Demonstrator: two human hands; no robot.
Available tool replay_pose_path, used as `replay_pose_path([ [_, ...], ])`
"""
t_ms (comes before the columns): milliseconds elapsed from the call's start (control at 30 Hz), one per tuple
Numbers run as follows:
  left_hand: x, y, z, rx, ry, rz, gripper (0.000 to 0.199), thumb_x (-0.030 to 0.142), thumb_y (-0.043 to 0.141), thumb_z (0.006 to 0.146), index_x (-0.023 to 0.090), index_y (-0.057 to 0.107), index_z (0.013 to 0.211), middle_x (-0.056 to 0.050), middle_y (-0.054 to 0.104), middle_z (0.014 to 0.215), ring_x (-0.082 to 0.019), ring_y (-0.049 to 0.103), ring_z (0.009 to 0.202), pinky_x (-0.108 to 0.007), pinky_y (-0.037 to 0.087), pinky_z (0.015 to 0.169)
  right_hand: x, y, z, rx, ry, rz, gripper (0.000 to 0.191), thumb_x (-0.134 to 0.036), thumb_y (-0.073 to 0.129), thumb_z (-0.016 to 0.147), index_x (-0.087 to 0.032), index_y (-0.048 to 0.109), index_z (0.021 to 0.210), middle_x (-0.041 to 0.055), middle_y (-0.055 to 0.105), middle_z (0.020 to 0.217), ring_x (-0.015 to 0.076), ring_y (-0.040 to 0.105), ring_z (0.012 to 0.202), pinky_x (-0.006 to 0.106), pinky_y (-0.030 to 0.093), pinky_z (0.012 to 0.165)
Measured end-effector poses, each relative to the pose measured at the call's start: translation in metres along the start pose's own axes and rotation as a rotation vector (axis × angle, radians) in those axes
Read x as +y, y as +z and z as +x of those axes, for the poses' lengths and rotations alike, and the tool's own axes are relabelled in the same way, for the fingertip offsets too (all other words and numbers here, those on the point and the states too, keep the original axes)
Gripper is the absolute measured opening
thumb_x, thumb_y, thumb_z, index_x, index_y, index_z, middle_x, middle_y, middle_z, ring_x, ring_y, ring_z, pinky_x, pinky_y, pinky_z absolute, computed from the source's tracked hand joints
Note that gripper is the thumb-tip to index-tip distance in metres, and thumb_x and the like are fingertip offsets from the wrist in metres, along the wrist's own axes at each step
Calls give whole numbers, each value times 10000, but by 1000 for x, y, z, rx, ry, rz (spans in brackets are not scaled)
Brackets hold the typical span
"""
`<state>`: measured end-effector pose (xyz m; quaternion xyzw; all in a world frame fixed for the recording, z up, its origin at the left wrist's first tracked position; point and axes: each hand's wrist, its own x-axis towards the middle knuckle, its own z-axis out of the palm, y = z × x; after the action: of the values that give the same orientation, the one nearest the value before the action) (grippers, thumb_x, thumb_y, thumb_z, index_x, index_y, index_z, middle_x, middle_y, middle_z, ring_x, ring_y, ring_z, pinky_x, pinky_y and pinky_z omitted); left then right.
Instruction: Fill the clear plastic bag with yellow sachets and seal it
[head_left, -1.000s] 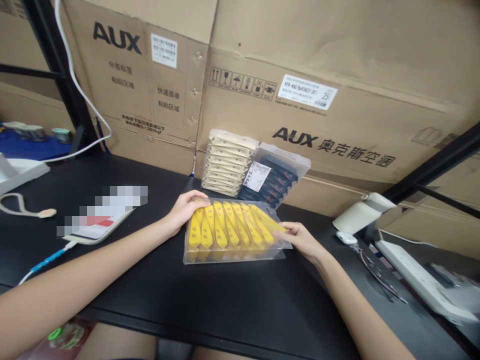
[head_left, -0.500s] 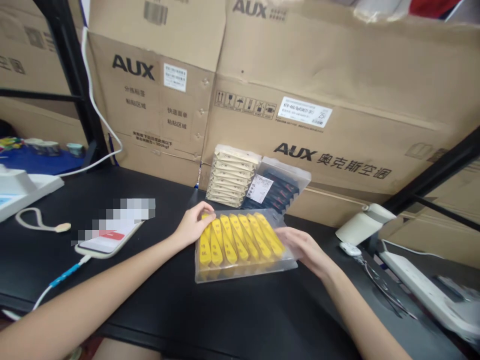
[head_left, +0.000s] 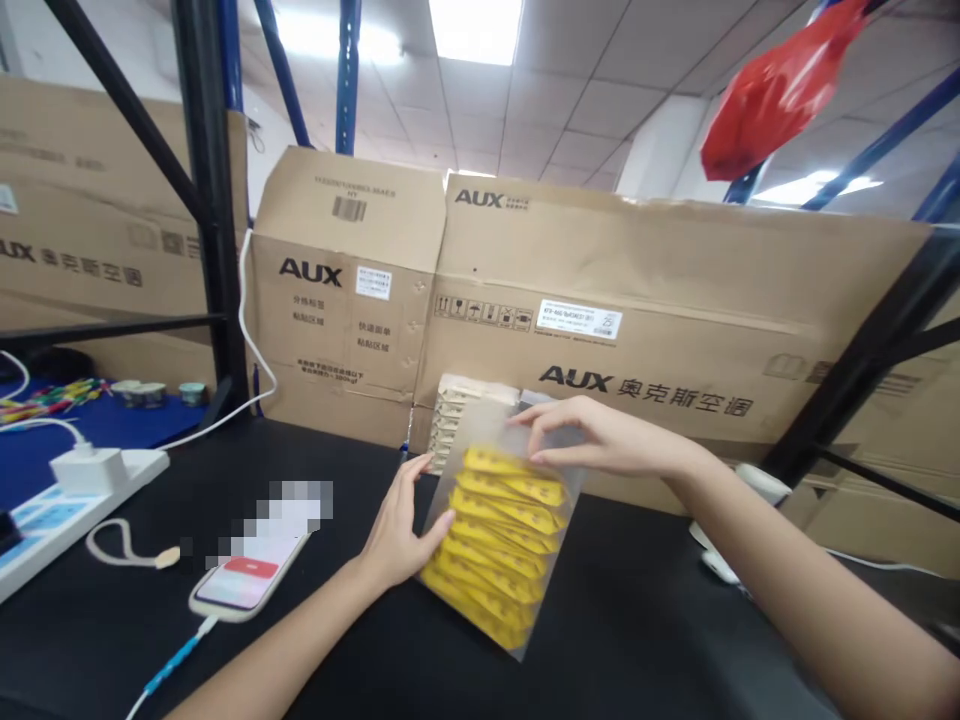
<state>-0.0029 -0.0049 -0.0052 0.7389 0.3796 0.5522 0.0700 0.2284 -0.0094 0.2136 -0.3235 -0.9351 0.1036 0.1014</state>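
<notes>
A frosted plastic bag (head_left: 491,425) stands tilted up in front of me, with a row of yellow packets (head_left: 499,550) stacked inside. My left hand (head_left: 405,525) grips the bag's left edge, its thumb across the front and the fingers at the side. At the top edge, my right hand (head_left: 581,435) pinches the bag between thumb and fingers. Just behind stands a pack of cream packets (head_left: 446,425), partly covered by the bag. The dark pack beside it is mostly hidden by the bag and my right hand.
Large cardboard boxes (head_left: 660,290) form a wall behind the black table (head_left: 337,620). To the left lie a charging phone (head_left: 244,575), a cord loop (head_left: 124,545) and a white power strip (head_left: 45,525). A white bottle (head_left: 761,485) is partly hidden behind my right forearm.
The bag of yellow packets has gone from lying low to tilted upright and turned. My right hand has moved from its right side to its top edge. The camera view has tipped upward.
</notes>
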Motion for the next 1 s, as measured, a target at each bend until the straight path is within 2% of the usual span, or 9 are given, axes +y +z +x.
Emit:
replay_pose_path([
  [133,18,-6,9,13,286,49,831,285,634,755,218,153,1428,-194,258,1474,-322,281,1367,-502,315,1082,-10,14,-19,141,-23,-203,207,-390,569,840,-232,693,791,50,600,1246,251,438,1266,483,291,1072],
  [233,41,-13,24,-40,294,16,725,264,620,773,224,243,1391,-183,298,1460,-308,325,1347,-485,346,1063,-12,27,-41,262,14,-184,195,-347,537,868,-228,681,813,67,594,1233,248,430,1268,481,345,1036],
  [300,58,-22,39,-70,361,-20,515,261,620,777,226,417,1249,-156,384,1409,-293,406,1290,-447,388,1031,-11,33,-54,347,31,-121,185,-318,524,879,-225,674,824,71,576,1254,234,490,1212,448,396,996],
  [400,84,-39,66,-288,246,-10,173,298,586,815,206,573,961,-91,571,1221,-232,548,1121,-357,441,959,-5,38,-65,449,77,-24,157,-309,535,875,-227,663,836,67,576,1257,221,540,1156,424,424,971],
  [500,104,-49,91,-484,139,13,177,372,545,840,213,622,854,-41,658,1064,-203,605,980,-318,463,887,4,43,-67,509,119,97,146,-321,549,865,-220,652,844,71,597,1226,211,588,1078,367,506,854],
  [567,114,-51,102,-541,98,40,175,335,500,859,220,622,808,-14,689,945,-185,627,865,-296,477,812,10,46,-64,560,121,170,137,-320,562,854,-215,649,860,79,603,1215,200,618,1007,307,540,722],
  [733,127,-40,107,-508,167,92,189,214,509,803,227,653,924,-35,692,929,-209,630,840,-320,483,819,24,54,-59,687,95,207,121,-274,587,839,-228,636,940,69,636,1152,202,605,1027,294,544,691],
  [900,127,-29,101,-435,224,162,287,266,519,835,222,627,1098,-77,676,1026,-241,621,941,-366,497,855,23,59,-59,776,-13,-208,134,-166,600,818,-233,637,929,49,665,1056,227,541,1079,444,448,938],
  [1000,127,-25,97,-419,234,157,310,259,496,866,231,588,1160,-69,663,1088,-224,615,990,-361,502,885,10,64,-58,760,-82,-332,193,-136,611,803,-233,632,968,55,664,1031,228,540,1044,431,459,907],
])
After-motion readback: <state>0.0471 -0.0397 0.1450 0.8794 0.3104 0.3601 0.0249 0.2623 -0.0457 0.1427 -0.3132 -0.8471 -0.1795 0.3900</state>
